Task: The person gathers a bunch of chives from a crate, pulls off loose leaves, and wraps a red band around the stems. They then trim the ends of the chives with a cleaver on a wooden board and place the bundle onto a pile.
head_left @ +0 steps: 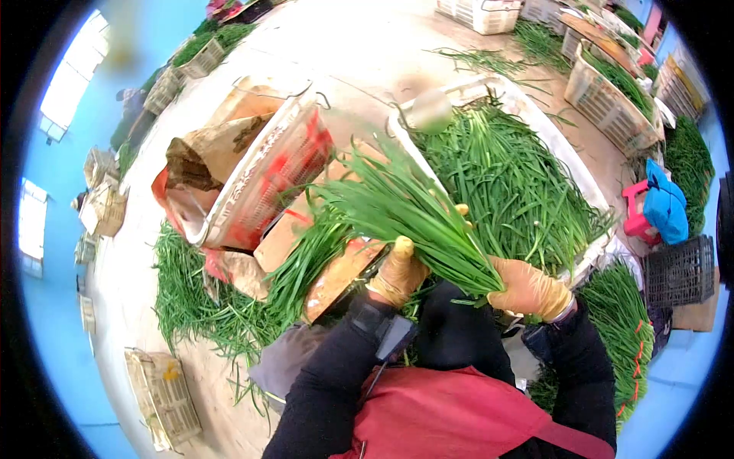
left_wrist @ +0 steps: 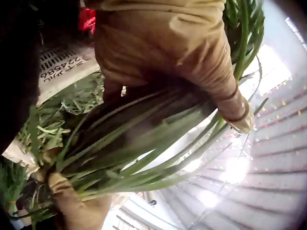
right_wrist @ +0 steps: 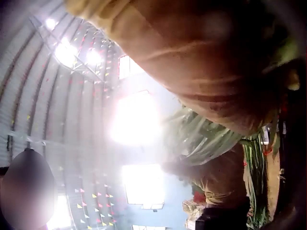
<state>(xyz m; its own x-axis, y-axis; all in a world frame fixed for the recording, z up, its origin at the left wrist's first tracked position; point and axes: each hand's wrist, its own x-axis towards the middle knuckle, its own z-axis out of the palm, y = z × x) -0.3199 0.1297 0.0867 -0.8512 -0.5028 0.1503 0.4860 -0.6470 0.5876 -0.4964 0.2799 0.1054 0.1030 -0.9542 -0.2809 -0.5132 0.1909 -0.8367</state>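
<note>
Both hands wear yellowish gloves and hold one bunch of green chives (head_left: 417, 218) above the lap, its leafy tips fanning to the upper left. My left hand (head_left: 399, 275) grips the bunch around its middle, thumb up on the near side and a fingertip showing beyond it. At the lower right, my right hand (head_left: 531, 289) holds the stem ends. In the left wrist view the left glove (left_wrist: 163, 48) wraps over the leaves, with the right glove (left_wrist: 79, 206) at the far end. The right glove (right_wrist: 192, 57) covers most of its grip in the right wrist view.
A white crate (head_left: 596, 191) heaped with loose chives stands ahead on the right. Left of it are a red-stained crate (head_left: 267, 183) and a wooden board (head_left: 336, 283) with chives lying over it. Tied chives (head_left: 623, 336) lie at the right, near a black crate (head_left: 679, 271).
</note>
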